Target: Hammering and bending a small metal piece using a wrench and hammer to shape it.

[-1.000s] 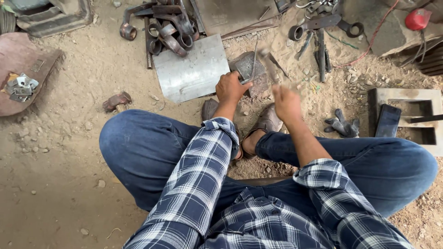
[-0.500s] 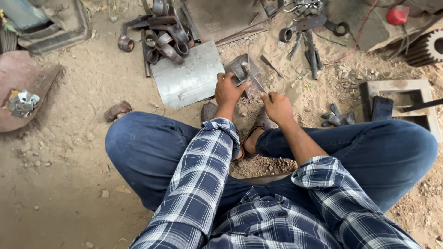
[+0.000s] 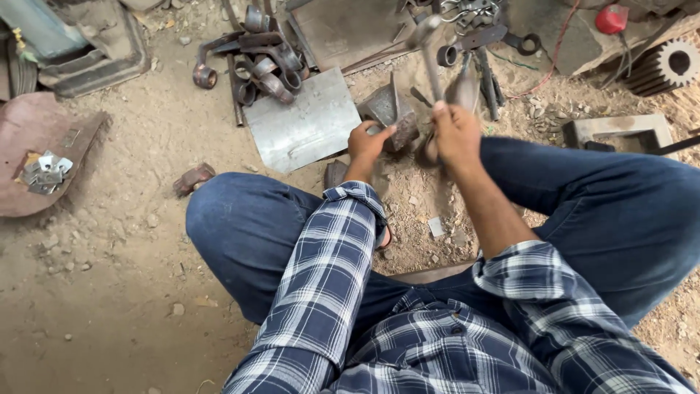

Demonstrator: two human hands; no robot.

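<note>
We hammer a metal piece on the dirt floor.

Upper middle of the frame: our left hand [image 3: 368,141] grips the bent metal piece [image 3: 390,109], just right of the flat sheet [image 3: 302,125]. Our right hand [image 3: 456,133] is closed round the hammer [image 3: 430,55], raised and blurred. A pile of pipe fittings [image 3: 259,62] lies above the sheet; a gear [image 3: 667,66] sits upper right.

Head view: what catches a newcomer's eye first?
The right hand at centre holds a hammer raised above the ground, beside the left hand gripping a bent metal piece. A flat steel sheet lies just left, with rusty pipe fittings piled behind it.
</note>
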